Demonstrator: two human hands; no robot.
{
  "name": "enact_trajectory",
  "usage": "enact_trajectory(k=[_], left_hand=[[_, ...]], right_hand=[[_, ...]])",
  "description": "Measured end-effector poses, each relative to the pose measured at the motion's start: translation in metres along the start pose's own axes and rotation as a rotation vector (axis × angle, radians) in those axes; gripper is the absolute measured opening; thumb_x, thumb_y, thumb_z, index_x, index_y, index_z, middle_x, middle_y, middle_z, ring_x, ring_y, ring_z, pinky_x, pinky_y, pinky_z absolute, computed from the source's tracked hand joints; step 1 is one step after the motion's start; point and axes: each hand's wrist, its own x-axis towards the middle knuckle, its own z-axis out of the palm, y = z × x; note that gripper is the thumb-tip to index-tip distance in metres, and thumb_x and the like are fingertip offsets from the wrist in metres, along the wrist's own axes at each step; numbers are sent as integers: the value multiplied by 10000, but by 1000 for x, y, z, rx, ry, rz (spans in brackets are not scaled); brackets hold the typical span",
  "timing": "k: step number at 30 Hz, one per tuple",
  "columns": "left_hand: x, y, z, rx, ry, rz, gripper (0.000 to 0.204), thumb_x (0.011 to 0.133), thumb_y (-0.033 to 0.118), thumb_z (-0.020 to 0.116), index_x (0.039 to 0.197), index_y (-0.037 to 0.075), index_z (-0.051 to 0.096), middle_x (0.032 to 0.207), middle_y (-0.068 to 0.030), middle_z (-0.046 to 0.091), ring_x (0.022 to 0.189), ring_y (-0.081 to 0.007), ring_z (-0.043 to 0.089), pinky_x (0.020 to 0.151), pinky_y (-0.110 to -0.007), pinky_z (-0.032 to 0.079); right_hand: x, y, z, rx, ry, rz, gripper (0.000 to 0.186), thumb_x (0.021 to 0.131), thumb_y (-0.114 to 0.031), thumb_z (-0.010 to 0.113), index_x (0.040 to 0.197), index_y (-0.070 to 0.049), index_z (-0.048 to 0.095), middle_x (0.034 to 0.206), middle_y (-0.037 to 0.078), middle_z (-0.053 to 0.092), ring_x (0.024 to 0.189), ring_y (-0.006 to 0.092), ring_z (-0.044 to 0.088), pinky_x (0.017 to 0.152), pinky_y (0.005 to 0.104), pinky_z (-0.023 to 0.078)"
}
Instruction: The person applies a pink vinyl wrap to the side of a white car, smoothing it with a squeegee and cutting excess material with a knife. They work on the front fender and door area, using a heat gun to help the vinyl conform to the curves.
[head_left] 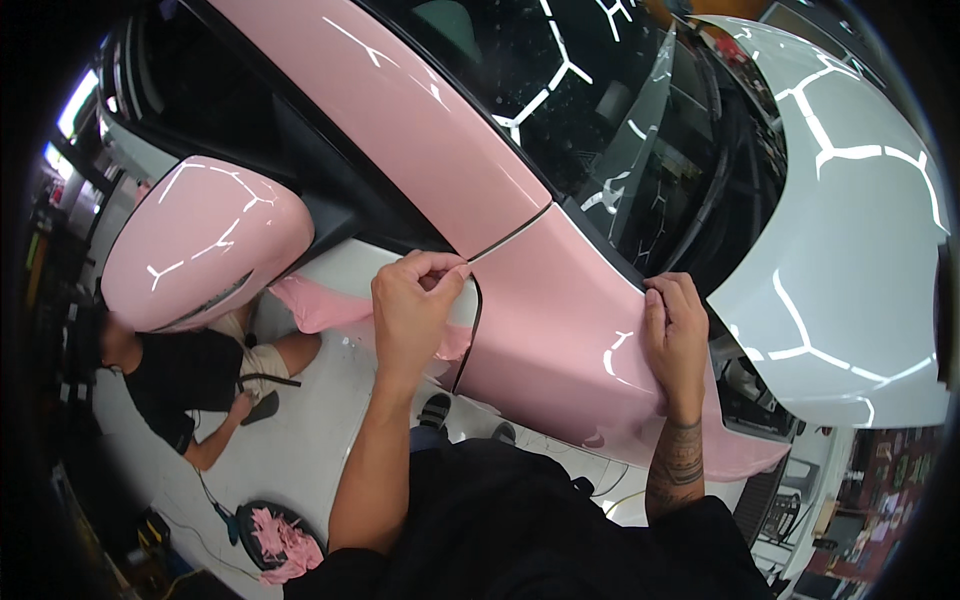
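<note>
pink film (pixel 590 290) covers the front fender (pixel 530 390), below the windscreen (pixel 640 130) and left of the pale hood (pixel 850 230). the step in hand looks like edge work: the left hand (pixel 408 300) has thumb and forefinger pinched together beside the seam (pixel 515 232) between fender and pillar (pixel 400 120), though what sits between the tips is too small to tell. the right hand (pixel 678 325) lies with its fingers bent over the fender's far edge; whether they grip film cannot be told. the next move probably calls for a light, even pull at the seam while the right hand steadies its side. on the fender the film looks glossy and smooth; a loose, rumpled flap (pixel 315 305) hangs to the left, and a wavy margin (pixel 745 457) sticks out at near right.
</note>
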Motion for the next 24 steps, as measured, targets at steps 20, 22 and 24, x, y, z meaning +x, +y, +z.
enact_trajectory(k=[20, 22, 24], left_hand=[[-13, 6, 29, -55, 269, -68, 70, 736, 21, 657, 775, -24, 693, 671, -56, 633, 676, -145, 534, 605, -296, 447], [-13, 1, 32, -19, 313, -42, 61, 736, 21, 659, 774, -15, 691, 680, -58, 638, 687, -167, 543, 613, -307, 448], [-14, -5, 32, 23, 338, 33, 61, 736, 21, 666, 785, -3, 692, 702, -61, 644, 686, -185, 553, 625, -316, 450]], right_hand=[[-6, -1, 5, -112, -56, -25, 192, 836, -37, 553, 1000, 29, 628, 906, 159, 577, 839, 336, 563, 742, 410, 436], [-6, -3, 6, -106, -51, -32, 195, 835, -38, 552, 1002, 29, 627, 896, 157, 574, 829, 338, 561, 735, 408, 435], [-6, -4, 6, -117, -55, -29, 195, 835, -39, 551, 1002, 28, 625, 892, 157, 573, 828, 339, 562, 735, 408, 435]])
